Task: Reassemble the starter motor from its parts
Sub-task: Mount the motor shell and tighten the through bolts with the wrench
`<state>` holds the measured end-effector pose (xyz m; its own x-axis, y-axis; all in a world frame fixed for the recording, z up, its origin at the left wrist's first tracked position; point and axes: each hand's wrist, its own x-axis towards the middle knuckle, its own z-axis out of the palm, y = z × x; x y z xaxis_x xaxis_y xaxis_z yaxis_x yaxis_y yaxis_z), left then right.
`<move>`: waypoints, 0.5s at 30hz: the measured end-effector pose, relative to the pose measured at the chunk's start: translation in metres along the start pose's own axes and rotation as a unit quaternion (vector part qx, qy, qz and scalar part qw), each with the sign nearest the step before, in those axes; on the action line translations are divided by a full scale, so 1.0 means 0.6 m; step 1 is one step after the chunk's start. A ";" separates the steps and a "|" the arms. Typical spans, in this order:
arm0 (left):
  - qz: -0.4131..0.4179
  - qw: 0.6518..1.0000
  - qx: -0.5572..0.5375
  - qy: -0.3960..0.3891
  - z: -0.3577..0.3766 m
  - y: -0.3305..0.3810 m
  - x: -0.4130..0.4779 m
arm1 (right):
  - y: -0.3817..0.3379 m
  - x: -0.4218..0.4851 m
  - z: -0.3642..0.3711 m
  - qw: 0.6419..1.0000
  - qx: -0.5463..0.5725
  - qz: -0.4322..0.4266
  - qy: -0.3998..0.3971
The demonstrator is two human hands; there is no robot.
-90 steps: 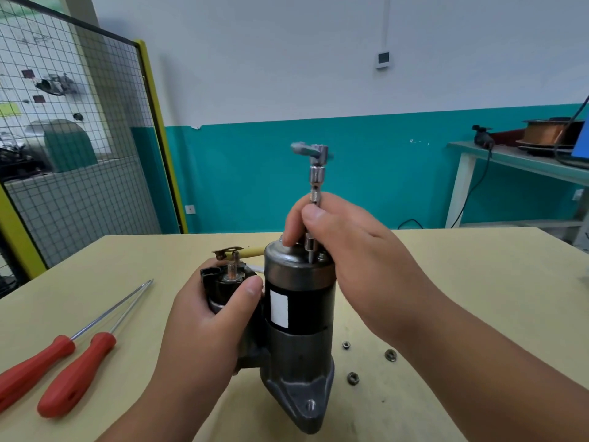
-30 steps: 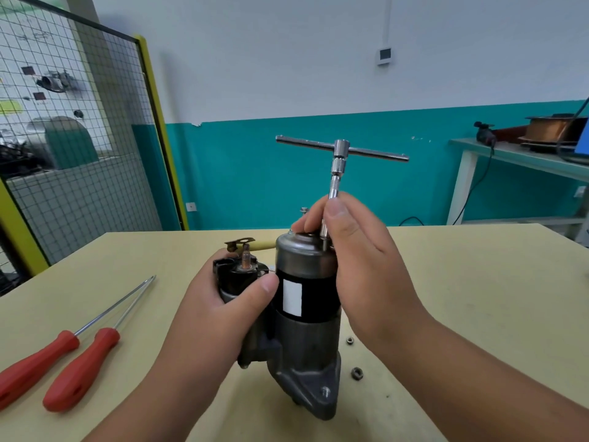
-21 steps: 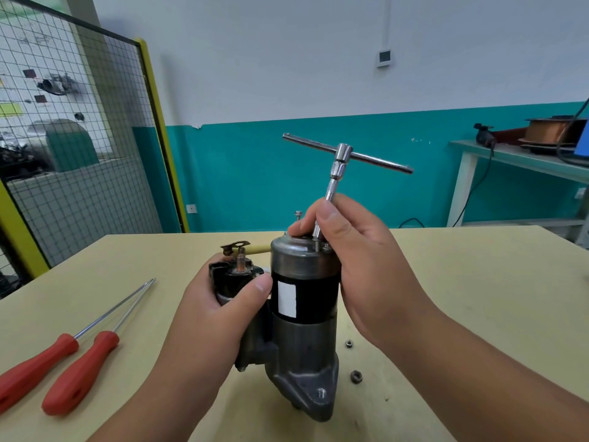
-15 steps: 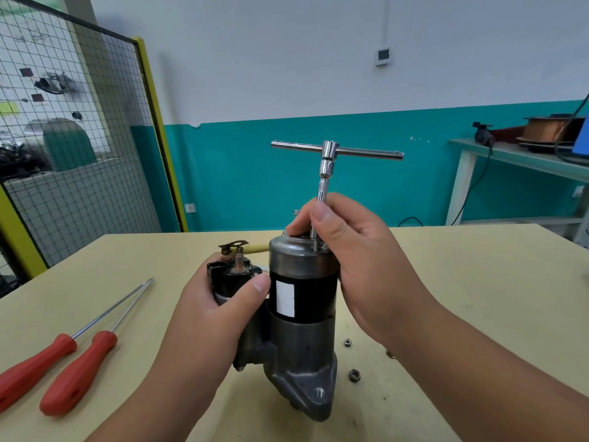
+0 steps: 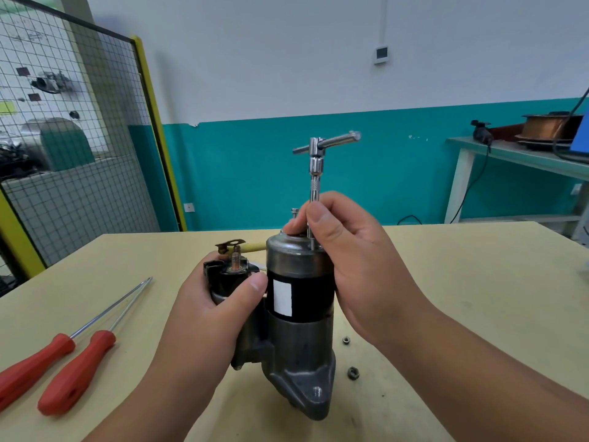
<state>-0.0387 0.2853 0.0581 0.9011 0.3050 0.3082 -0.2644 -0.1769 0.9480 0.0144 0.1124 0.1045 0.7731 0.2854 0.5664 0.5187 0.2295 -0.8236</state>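
The scene is viewed by a wide-angle head-worn camera, held close above and behind the grip of the right hand (image 5: pixel 357 260) on the T-handle wrench (image 5: pixel 315 173) and faced forward and downward, with the left hand (image 5: pixel 216 317) on the starter motor (image 5: pixel 301 333) framed just left of that grip.

Starter motor (image 5: pixel 299 301) upright on table, black-grey, T-wrench (image 5: pixel 315 173) atop.

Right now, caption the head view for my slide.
Left hand grips the upright starter motor; right hand pinches a T-handle wrench at its top.
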 end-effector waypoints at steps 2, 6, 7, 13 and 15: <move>0.000 1.000 -0.002 -0.002 0.000 0.002 -0.001 | -0.001 0.000 0.000 1.000 0.005 0.002 0.001; -0.010 1.000 -0.012 -0.003 0.000 0.002 -0.001 | -0.007 0.002 -0.003 1.000 0.024 0.015 0.001; -0.007 1.000 -0.004 -0.002 0.000 0.002 0.000 | -0.010 0.003 -0.004 1.000 0.021 0.017 -0.001; 0.007 1.000 0.001 -0.004 0.001 0.005 -0.003 | -0.017 0.003 -0.004 1.000 -0.003 0.013 -0.010; 0.006 1.000 -0.005 -0.004 0.002 0.008 -0.005 | -0.014 0.002 -0.002 1.000 0.008 0.013 -0.002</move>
<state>-0.0419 0.2825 0.0616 0.9003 0.2962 0.3189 -0.2785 -0.1710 0.9451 0.0113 0.1099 0.1123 0.7846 0.2948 0.5454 0.4930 0.2366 -0.8372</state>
